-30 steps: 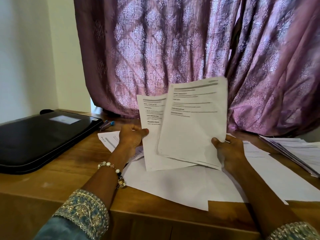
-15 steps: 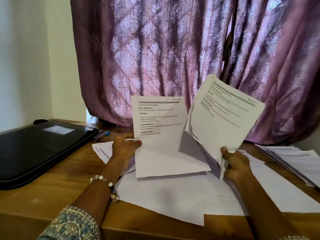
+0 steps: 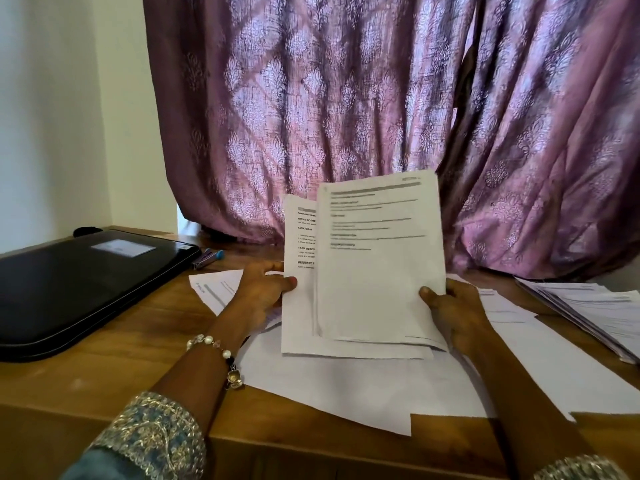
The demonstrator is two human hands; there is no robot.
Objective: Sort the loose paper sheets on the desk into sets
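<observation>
I hold printed white sheets upright above the wooden desk (image 3: 121, 358). My left hand (image 3: 265, 291) pinches the left edge of a back sheet (image 3: 299, 306), thumb on its front. My right hand (image 3: 450, 308) grips the right edge of a small bundle of sheets (image 3: 377, 271) that overlaps the back sheet. Loose blank and printed sheets (image 3: 346, 386) lie flat on the desk under both hands. Another printed sheet (image 3: 216, 289) lies behind my left hand.
A closed black laptop (image 3: 79, 285) lies at the left. A blue pen (image 3: 211, 256) sits by its far corner. A fanned stack of printed papers (image 3: 588, 306) lies at the right edge. A purple patterned curtain (image 3: 346, 116) hangs behind the desk.
The right-hand bundle, swung out to the right half a second ago, has come back left and upright over the left-hand sheet. The view has dipped slightly.
</observation>
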